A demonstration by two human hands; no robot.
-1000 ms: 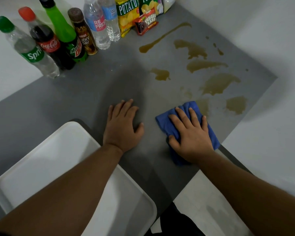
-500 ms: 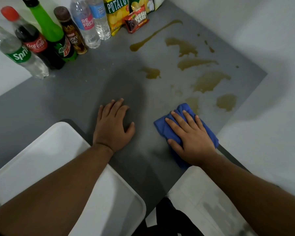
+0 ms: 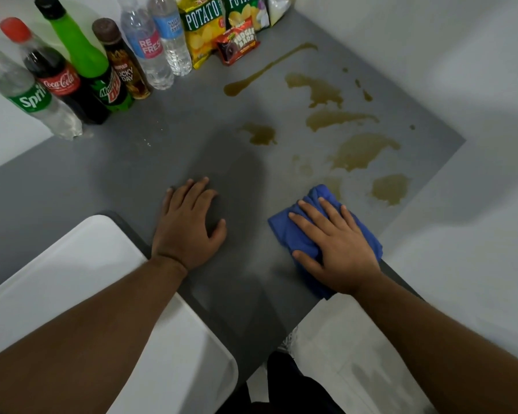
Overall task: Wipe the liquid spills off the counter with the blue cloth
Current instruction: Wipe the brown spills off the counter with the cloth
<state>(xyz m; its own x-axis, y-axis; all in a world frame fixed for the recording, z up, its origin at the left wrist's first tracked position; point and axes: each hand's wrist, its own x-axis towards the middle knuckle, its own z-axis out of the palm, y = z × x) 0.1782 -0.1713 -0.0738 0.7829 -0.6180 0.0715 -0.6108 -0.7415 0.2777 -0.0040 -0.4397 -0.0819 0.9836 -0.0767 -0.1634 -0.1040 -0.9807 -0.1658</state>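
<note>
The blue cloth (image 3: 293,234) lies bunched on the grey counter (image 3: 132,162) near its front right edge. My right hand (image 3: 337,249) presses flat on top of it, fingers spread. My left hand (image 3: 187,227) rests palm down on the bare counter to the left, holding nothing. Several brown liquid spills (image 3: 361,150) spread over the counter beyond the cloth; the nearest patch (image 3: 389,189) lies just right of the cloth's far tip. A long streak (image 3: 266,70) runs toward the snacks.
A row of bottles stands at the back left: Sprite (image 3: 30,97), Coca-Cola (image 3: 57,79), Mountain Dew (image 3: 93,64), a brown bottle (image 3: 123,64), two water bottles (image 3: 156,43). Potato chip bags (image 3: 204,28) and a fudge bar pack (image 3: 238,46) sit behind. A white tray (image 3: 72,264) lies front left.
My right hand and the cloth stay near the same spot by the front edge, shifting only slightly. The left hand stays planted. The camera view has moved a little.
</note>
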